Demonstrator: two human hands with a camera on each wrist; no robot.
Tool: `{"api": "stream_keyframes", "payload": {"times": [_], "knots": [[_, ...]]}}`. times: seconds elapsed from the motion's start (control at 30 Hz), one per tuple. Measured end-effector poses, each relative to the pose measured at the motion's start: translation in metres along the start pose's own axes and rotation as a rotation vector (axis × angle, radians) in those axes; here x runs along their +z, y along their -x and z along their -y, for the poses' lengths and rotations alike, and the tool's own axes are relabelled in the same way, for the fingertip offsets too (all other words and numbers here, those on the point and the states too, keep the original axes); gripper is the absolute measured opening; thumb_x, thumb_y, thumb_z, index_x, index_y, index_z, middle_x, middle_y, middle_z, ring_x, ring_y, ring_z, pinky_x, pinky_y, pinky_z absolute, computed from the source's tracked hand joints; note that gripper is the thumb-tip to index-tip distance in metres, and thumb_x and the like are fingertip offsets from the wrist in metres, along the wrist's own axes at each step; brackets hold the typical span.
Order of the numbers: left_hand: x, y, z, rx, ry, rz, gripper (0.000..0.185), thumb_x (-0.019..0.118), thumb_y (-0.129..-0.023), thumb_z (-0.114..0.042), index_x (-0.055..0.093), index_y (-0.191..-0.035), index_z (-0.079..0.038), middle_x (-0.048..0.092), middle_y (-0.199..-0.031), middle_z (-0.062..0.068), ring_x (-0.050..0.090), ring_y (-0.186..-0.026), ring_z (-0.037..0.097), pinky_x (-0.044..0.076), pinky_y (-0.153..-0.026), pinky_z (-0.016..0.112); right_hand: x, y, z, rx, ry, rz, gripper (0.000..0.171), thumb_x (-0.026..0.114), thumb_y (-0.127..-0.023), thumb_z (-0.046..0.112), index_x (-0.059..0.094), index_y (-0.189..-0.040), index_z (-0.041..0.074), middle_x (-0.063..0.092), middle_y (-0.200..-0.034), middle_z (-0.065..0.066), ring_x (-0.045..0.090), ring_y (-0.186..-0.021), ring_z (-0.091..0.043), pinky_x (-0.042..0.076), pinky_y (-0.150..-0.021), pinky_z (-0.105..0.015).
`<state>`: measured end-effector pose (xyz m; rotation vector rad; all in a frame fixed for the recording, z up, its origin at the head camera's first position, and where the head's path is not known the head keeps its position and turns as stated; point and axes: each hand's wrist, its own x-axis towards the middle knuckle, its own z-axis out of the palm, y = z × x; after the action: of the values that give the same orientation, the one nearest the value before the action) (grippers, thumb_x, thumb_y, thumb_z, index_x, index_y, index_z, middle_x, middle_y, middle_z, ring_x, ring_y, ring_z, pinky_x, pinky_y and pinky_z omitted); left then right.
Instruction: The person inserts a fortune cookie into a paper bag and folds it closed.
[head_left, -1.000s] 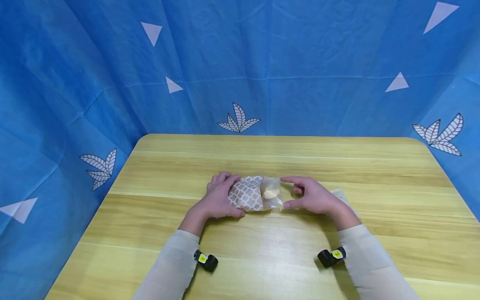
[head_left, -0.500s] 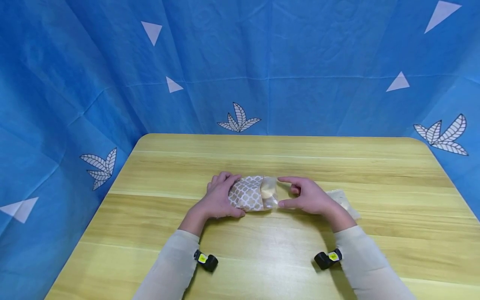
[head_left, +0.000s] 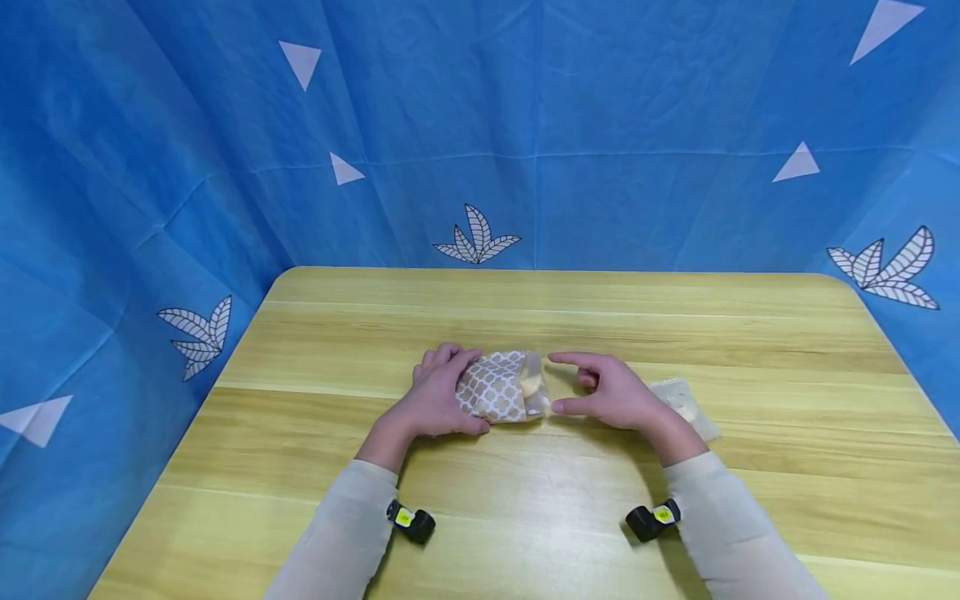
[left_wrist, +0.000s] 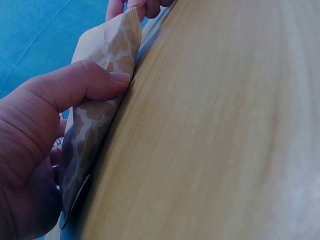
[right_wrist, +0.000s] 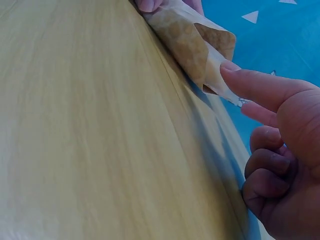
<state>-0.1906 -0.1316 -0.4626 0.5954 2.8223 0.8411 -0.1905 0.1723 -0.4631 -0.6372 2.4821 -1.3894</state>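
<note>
patterned paper bag [head_left: 497, 387] lain mid-table [head_left: 525, 517], gripped by left hand [head_left: 438, 398], thumb curled on it | clear packet [head_left: 534, 392] at bag mouth touched by right hand [head_left: 611, 393], thumb and forefinger spread; second packet [head_left: 684, 404] right of bag

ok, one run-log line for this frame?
left hand: grips patterned paper bag | right hand: pushes clear packet into bag mouth | spare packet: on table
</note>
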Motion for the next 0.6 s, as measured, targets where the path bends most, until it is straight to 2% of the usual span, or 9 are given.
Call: {"api": "stream_keyframes", "payload": {"times": [0.27,0.6], "knots": [[0.0003,-0.0003,0.0002,-0.005,0.000,0.000,0.112,0.091,-0.055,-0.047,0.042,-0.151,-0.018,0.039,-0.139,0.004,0.033,-0.122,0.024,0.029,-0.100,0.046,0.0039,-0.0025,0.0016,-0.029,-0.018,0.006,0.070,0.087,-0.078,0.027,0.059,-0.139,0.007,0.031,-0.068,0.002,0.032,-0.061,-0.015,0.035,-0.064,-0.033],[-0.0011,-0.0006,-0.0005,-0.008,0.001,0.008,0.113,0.091,-0.055,-0.047,0.042,-0.152,-0.018,0.039,-0.140,0.005,0.032,-0.123,0.025,0.028,-0.100,0.046,0.0068,-0.0072,0.0018,-0.024,-0.029,0.043,0.071,0.087,-0.079,0.026,0.058,-0.142,0.011,0.031,-0.068,0.003,0.031,-0.060,-0.014,0.033,-0.059,-0.031]]}}
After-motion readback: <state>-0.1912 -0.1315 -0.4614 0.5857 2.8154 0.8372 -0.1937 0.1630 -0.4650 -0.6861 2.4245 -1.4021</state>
